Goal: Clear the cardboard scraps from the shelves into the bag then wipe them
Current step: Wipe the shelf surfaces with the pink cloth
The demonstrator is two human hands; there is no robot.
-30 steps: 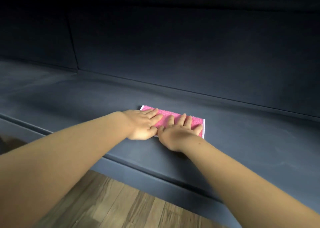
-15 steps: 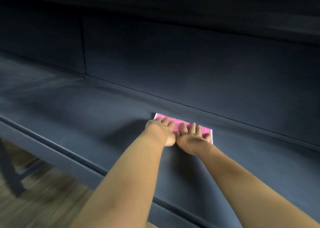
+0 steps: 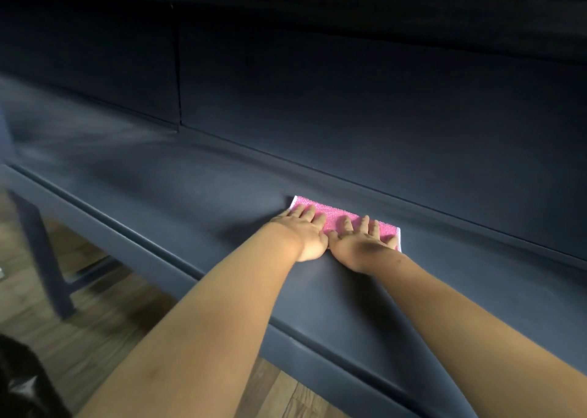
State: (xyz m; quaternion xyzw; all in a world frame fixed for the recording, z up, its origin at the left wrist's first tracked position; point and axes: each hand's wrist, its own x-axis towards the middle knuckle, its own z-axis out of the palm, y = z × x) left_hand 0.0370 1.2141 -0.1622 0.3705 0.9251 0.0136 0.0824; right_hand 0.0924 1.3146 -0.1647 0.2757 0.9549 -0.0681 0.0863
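Evidently wiping was under way — no cardboard scraps showed on the dark shelf (image 3: 190, 201). The left hand (image 3: 305, 232) and right hand (image 3: 362, 244), fingers flat, side by side, pressed the pink cloth (image 3: 336, 217) near the shelf's back wall — other shelves went unseen.

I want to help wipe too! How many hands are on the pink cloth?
2. The left hand presses the cloth's left end, the right hand its right end, side by side. None seem hidden.
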